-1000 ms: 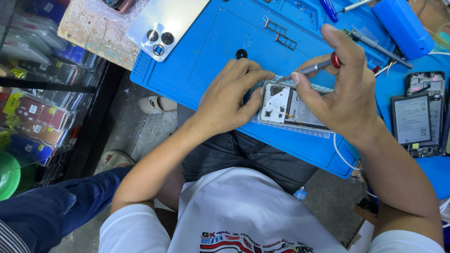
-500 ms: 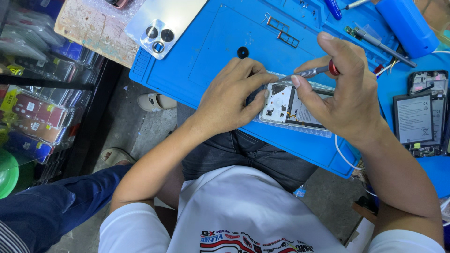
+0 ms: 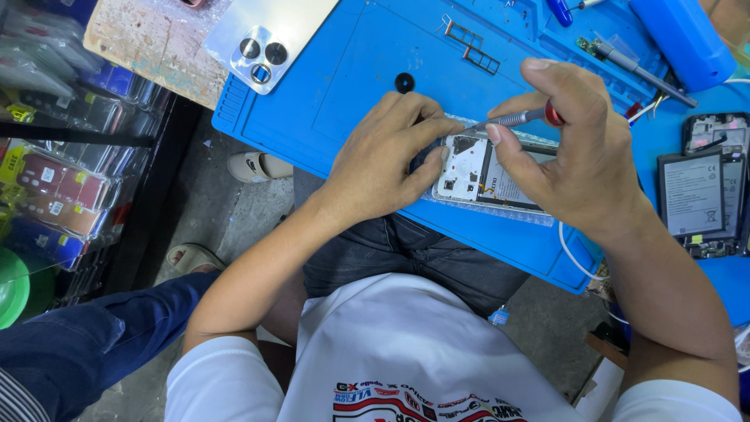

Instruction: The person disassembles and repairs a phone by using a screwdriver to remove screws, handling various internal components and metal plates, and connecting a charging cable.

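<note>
An opened phone (image 3: 476, 176) with its back off lies on the blue work mat (image 3: 351, 86), inner white frame and battery showing. My left hand (image 3: 387, 156) rests on the phone's left end and steadies it, fingers curled over the edge. My right hand (image 3: 582, 148) grips a slim metal screwdriver (image 3: 512, 119) with a red band, held nearly flat, its tip pointing left at the phone's top left corner beside my left fingertips.
A silver phone back cover (image 3: 262, 35) with camera rings lies at the mat's far left corner. A small black round part (image 3: 405, 82) and SIM trays (image 3: 473, 45) sit on the mat. Another opened phone (image 3: 703, 195) lies right. A person's blue-trousered leg (image 3: 78, 344) is at left.
The screwdriver has tilted flatter and its tip has shifted left toward the phone's top left corner. My left hand stays on the phone.
</note>
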